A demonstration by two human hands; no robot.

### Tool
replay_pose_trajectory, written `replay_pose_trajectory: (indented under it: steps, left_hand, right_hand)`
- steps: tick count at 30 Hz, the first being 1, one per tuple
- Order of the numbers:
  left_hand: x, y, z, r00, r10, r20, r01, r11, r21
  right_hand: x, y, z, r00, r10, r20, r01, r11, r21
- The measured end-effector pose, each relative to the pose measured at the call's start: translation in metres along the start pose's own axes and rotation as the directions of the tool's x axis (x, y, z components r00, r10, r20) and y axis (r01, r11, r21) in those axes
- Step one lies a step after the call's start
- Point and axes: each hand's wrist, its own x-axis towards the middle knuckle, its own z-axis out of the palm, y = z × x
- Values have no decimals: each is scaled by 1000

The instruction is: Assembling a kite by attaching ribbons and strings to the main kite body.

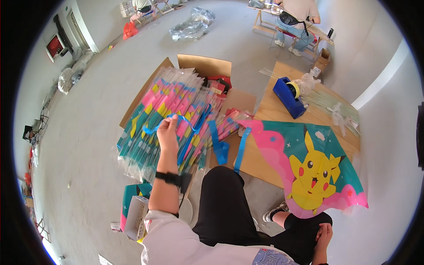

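Observation:
My left hand (168,126), raised over the open carton, is closed on a thin blue ribbon (190,123) that loops to the right. Under it, in the carton, lie several packed kites (145,126) in clear sleeves, teal, pink and yellow. An unfolded kite (311,170) with a yellow cartoon figure spreads over the table's right side and hangs past its near edge. Wide blue strips (241,150) run down beside its left corner. My right hand (324,233) rests on my right knee, fingers loosely bent, apparently holding nothing.
A wooden table (260,165) carries a blue tape dispenser (289,98) and thin clear rods (327,99). The brown carton (205,65) stands left of it. A small white box (136,218) sits low by my left arm. Two people work at tables farther back.

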Motion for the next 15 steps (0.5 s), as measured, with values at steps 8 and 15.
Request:
replay_pose_trajectory:
  steps: [8, 15]
  left_hand:
    - [-195, 108, 112, 718, -10, 696, 76, 995, -64]
    - [-318, 113, 144, 412, -194, 890, -81, 965, 248]
  right_hand:
    - [6, -126, 83, 930, -159, 332, 137, 987, 89]
    - [-20, -185, 132, 699, -519, 492, 467, 852, 235]
